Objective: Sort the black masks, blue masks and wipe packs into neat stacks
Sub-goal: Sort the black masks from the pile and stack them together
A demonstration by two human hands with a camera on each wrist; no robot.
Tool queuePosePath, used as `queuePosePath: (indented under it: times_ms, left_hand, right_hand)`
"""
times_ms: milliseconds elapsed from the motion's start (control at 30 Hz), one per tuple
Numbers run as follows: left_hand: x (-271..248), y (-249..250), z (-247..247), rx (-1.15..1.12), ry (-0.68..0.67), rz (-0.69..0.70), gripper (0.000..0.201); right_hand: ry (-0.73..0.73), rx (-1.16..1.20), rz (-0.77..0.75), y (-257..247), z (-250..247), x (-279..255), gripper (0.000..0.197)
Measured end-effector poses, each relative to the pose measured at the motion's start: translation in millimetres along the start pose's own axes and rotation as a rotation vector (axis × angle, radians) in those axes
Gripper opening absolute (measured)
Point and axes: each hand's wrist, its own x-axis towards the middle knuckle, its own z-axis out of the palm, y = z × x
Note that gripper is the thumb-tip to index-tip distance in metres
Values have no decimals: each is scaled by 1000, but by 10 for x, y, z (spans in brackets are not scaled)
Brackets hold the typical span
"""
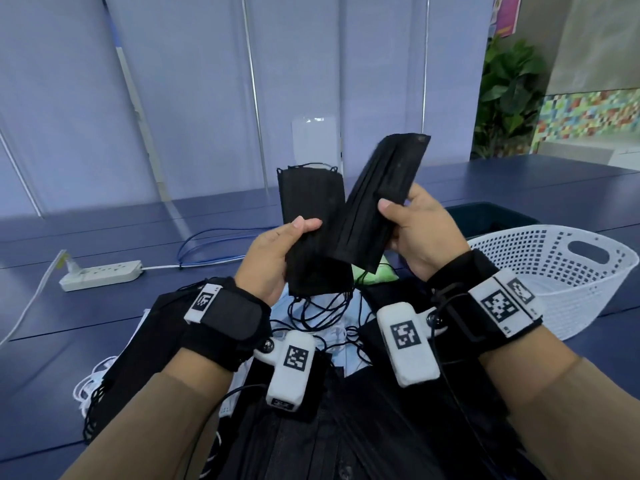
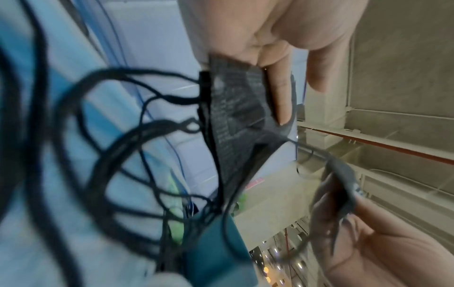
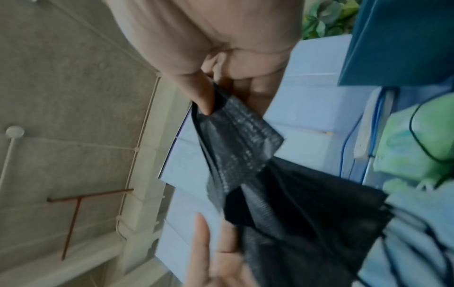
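Observation:
My left hand (image 1: 277, 258) grips a small bundle of black masks (image 1: 311, 216) upright above the table, thumb across the front, ear loops dangling below. My right hand (image 1: 412, 230) pinches a second black mask (image 1: 381, 199), tilted to the right, its lower edge overlapping the left bundle. In the left wrist view the left fingers (image 2: 280, 97) press on the black masks (image 2: 233, 124). In the right wrist view the right fingers (image 3: 203, 93) pinch the black mask (image 3: 236, 139). Under my wrists lie blue masks (image 1: 325, 320), more black masks (image 1: 346, 427) and a green wipe pack (image 1: 374, 275).
A white perforated basket (image 1: 554, 271) stands at the right on the dark blue table (image 1: 104, 306). A dark bin (image 1: 491, 216) sits behind it. A white power strip (image 1: 100, 275) with cables lies at the left. A clear bottle (image 1: 313, 140) stands behind the masks.

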Motion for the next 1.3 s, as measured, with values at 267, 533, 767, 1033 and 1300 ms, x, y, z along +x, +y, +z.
queuePosePath:
  times_ms: [267, 533, 767, 1033, 1300]
  left_hand:
    - [-42, -78, 123, -133, -115, -125, 75]
    - [-24, -84, 91, 67, -71, 67, 23]
    - [-69, -29, 127, 144, -132, 184, 21]
    - [-57, 24, 53, 321, -197, 288, 27]
    - [-49, 203, -98, 725, -350, 373, 77]
  right_hand:
    - [-212, 22, 159, 196, 61, -58, 25]
    - [-83, -298, 224, 376, 108, -42, 22]
    - [-76, -76, 350, 309, 163, -71, 24]
    - [-61, 150, 374, 211, 155, -100, 33]
    - [-78, 230, 257, 23, -23, -6, 7]
